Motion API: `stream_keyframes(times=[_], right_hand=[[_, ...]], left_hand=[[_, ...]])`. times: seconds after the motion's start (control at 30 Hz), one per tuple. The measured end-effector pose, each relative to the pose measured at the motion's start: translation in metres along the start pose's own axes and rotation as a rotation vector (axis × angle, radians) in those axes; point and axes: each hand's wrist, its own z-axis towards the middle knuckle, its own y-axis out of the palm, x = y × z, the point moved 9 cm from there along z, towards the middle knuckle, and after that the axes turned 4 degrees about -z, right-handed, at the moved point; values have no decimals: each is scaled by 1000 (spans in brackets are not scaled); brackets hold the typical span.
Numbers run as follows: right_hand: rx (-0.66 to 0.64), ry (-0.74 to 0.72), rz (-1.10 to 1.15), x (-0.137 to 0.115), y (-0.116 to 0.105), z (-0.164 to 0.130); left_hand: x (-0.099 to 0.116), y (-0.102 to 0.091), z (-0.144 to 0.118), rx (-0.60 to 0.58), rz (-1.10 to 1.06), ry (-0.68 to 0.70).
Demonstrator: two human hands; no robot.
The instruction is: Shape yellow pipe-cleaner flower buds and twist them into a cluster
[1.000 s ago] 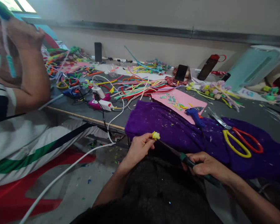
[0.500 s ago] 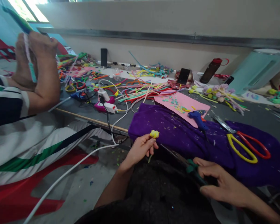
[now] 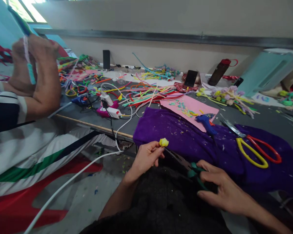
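Yellow bud (image 3: 163,142), small, fuzzy and rounded, sits pinched between the thumb and fingertips of the left hand (image 3: 146,158), held just in front of the near edge of the purple cloth (image 3: 185,136) and above the dark lap. Its surface looks like soft curled pipe-cleaner fluff, bunched into a knob. Whatever stem it has is hidden in the fingers, so which way its long axis runs cannot be told; the bud itself faces up and slightly toward the table.

Just right of it, the pliers (image 3: 185,162) lie slanting, their thin dark metal nose pointing up and left toward the bud, their green rubbery handles down and right. The right hand (image 3: 219,190) rests over those handles with fingers curled and partly spread; whether it truly grips them cannot be told.

On the purple cloth, which is velvety and speckled with pale clippings, lie big scissors (image 3: 255,149) with one yellow and one red loop handle, blades pointing up and left, and a blue glue gun (image 3: 206,122). A pink sheet (image 3: 185,107) beyond carries short cut bits. Farther back, long pipe cleaners (image 3: 148,92) in many colours sprawl across the grey table (image 3: 271,118). At left, another person's hands (image 3: 31,65) hold a pale strand upright.
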Motion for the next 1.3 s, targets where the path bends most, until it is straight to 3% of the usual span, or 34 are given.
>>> stream_keyframes(times=[0.6,1.13,1.3], right_hand=[[3,35,7,6,2,1],[9,9,-27,12,7,2],[-21,11,67,15,10,0]], left_hand=[[4,1,0,15,162,56],[3,4,0,5,155,51],[1,3,1,24,138,51]])
